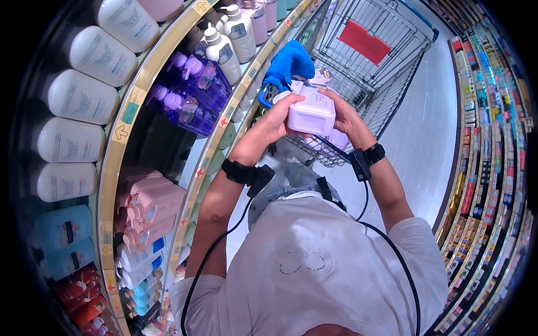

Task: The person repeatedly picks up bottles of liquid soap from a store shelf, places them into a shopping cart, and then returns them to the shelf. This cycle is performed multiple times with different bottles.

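Note:
Both hands grip a pale purple plastic bottle above the near end of a wire shopping cart. My left hand holds its left side, with the thumb on top. On the opposite side, my right hand has its fingers partly hidden by the bottle. Below the bottle, more pale purple packages show through the cart's wires. A blue cloth hangs over the cart's handle corner, and a package with a cartoon picture lies just beyond the bottle.
On the left, shelves hold white bottles, purple pump bottles and pink pump bottles, close to my left arm. Shelves of small packaged goods curve along the right. A red panel is fixed in the cart. Black cables run from both wrist straps.

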Demonstrator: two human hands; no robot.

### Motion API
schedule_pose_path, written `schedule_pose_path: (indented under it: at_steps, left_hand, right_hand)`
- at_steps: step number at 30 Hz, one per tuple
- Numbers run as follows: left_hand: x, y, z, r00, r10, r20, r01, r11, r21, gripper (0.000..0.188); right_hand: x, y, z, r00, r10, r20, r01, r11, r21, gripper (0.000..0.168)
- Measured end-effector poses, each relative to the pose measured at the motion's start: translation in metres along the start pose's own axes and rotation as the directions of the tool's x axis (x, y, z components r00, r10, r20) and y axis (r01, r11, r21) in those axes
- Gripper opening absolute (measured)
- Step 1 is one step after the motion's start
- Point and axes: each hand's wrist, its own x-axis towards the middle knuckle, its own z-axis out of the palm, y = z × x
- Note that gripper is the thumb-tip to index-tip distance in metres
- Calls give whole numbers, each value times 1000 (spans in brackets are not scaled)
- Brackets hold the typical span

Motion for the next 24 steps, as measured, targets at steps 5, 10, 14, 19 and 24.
schedule_pose_path:
  at_steps: [5,10,14,19,24]
  left_hand:
    - [-7,2,1,999,26,29,-25,1000,-16,53]
    - [-8,-4,2,979,203,-8,-203,979,-22,51]
    - [-18,-30,-13,940,339,32,-340,938,66,69]
    - [-36,-58,-56,880,435,-192,-368,878,306,78]
    - [-61,-61,-54,818,495,-292,-391,852,347,82]
  right_hand:
    - [-4,-5,11,1000,-10,8,10,1000,-1,46]
    - [-6,-15,24,989,-85,124,107,976,-187,53]
    - [-2,-12,48,940,-189,285,314,808,-498,65]
    - [70,-41,33,981,-184,-68,103,779,-618,56]
    - [148,-26,48,986,-65,-151,-59,718,-693,88]
